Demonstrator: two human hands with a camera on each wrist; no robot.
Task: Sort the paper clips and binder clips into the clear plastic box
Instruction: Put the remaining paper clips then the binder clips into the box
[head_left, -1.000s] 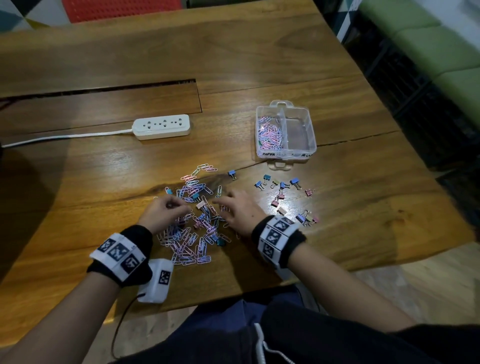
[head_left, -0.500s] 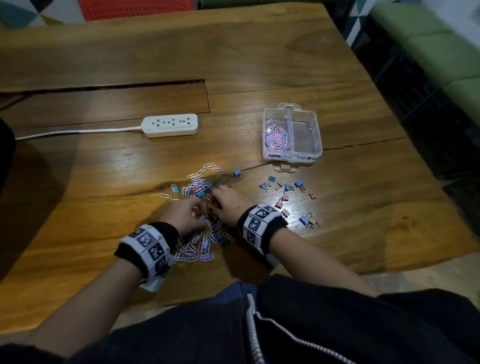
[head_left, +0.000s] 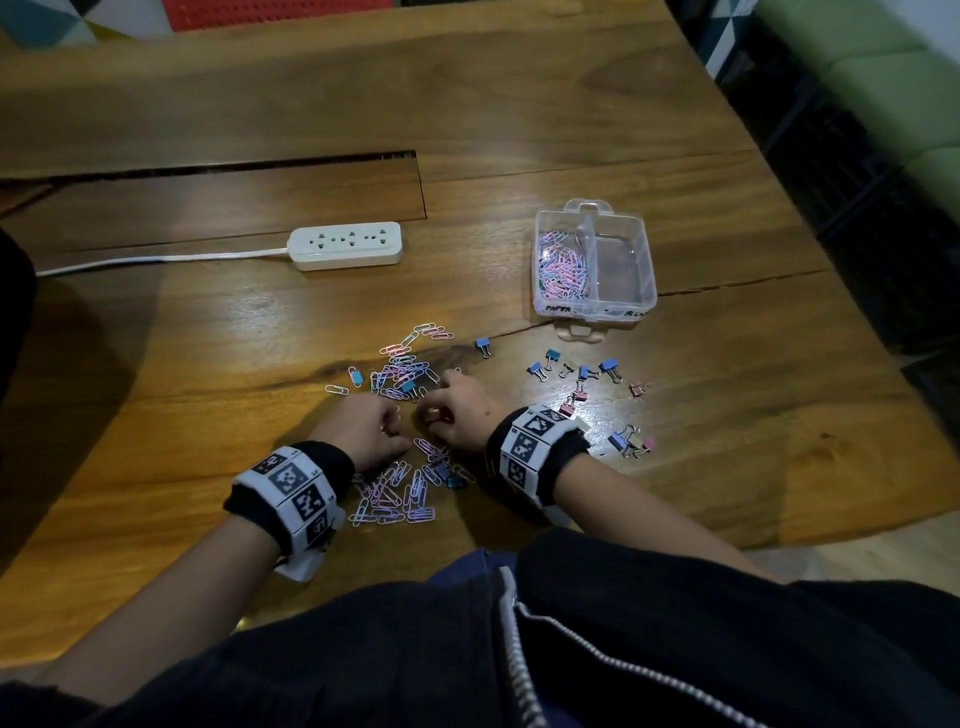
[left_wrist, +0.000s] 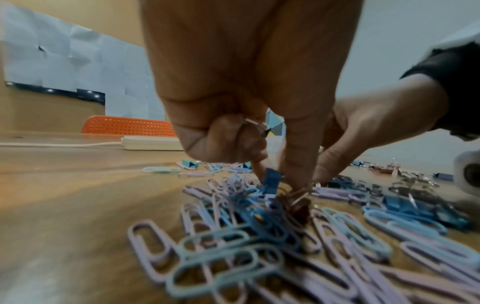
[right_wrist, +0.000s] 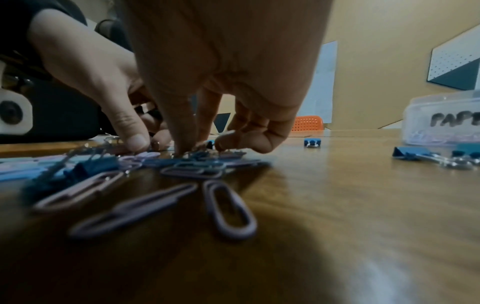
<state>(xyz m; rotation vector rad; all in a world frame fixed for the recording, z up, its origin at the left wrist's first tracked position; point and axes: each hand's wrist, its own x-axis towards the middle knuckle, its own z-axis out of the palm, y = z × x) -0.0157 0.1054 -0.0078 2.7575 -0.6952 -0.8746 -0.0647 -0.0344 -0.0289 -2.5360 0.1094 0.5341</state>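
A heap of pastel paper clips (head_left: 400, 493) lies on the wooden table in front of me, with a few binder clips mixed in. My left hand (head_left: 389, 423) and right hand (head_left: 434, 410) meet over its middle, fingers curled. In the left wrist view my left hand (left_wrist: 275, 176) pinches into the heap beside a blue binder clip (left_wrist: 271, 181), with a clip tucked in its curled fingers. My right hand (right_wrist: 197, 148) pinches clips against the table. The clear box (head_left: 649, 270) stands further back on the right. Paper clips fill its left compartment and its right one is bare.
Loose binder clips (head_left: 608, 366) are scattered right of the heap, in front of the box. A white power strip (head_left: 345, 245) with its cable lies back left. A long slot (head_left: 234, 166) runs across the tabletop behind it. The table's near edge is close to my body.
Both hands have drawn together from the sides of the heap to its middle, and their fingers have closed on clips.
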